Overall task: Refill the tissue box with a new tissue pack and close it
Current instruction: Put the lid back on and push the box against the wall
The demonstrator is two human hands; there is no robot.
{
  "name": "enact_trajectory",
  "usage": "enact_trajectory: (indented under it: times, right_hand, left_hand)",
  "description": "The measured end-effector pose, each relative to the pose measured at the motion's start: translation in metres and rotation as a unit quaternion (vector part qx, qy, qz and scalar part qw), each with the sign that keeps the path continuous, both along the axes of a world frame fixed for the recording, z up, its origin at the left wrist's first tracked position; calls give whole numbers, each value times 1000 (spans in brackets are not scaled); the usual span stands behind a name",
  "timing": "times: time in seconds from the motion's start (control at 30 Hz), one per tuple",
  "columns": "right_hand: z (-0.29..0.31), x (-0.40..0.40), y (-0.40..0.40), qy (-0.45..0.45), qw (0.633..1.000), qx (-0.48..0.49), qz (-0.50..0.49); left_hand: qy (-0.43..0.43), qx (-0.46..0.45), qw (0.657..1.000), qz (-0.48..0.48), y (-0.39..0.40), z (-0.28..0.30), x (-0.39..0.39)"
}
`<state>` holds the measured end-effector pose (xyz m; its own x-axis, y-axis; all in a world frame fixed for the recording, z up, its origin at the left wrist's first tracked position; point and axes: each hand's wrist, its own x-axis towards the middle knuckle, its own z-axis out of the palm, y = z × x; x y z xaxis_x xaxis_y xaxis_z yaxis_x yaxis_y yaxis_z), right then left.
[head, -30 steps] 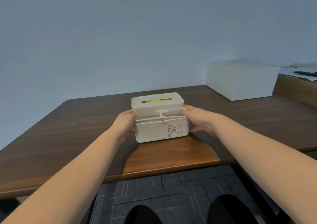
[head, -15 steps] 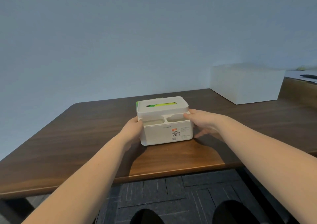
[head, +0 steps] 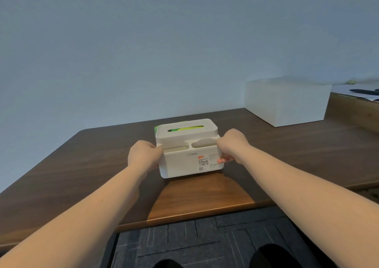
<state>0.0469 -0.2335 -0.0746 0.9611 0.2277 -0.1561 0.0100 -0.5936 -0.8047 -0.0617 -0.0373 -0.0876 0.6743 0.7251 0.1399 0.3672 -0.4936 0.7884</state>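
Note:
A white plastic tissue box [head: 184, 165] stands on the brown wooden table [head: 82, 165], with two shallow compartments along its front rim and a label on its front face. Its white lid [head: 185, 131] sits on top at the back. Through the lid's slot the green tissue pack [head: 185, 128] shows, and a green corner sticks out at the lid's left. My left hand [head: 143, 156] clasps the box's left side. My right hand [head: 231, 146] clasps its right side, with the thumb on the front face.
A large white box [head: 287, 101] stands at the back right of the table. Beyond it a lighter wooden surface [head: 352, 111] carries papers and a dark pen. Dark carpet tiles and my knees show below the table's front edge.
Both hands have tightened on the box's sides, and the right thumb has come onto the front face. The camera has shifted slightly; the box stays on the table.

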Motion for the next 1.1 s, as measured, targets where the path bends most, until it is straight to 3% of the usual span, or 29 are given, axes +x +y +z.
enact_trajectory:
  times: [0.13,0.37,0.67,1.1]
  right_hand:
    - [-4,17,-10,-8,995,100,-29]
    - [-7,70,-34,-31,997,14,-76]
    - [-5,163,-49,-43,991,36,-119]
    - [-9,267,-38,-80,966,57,-239]
  left_hand:
    - [7,24,1000,-8,-8,3,19]
    - [32,88,994,-50,-34,6,81]
    - [35,135,987,-78,-48,1,191]
    - [-19,74,995,-60,-54,-17,324]
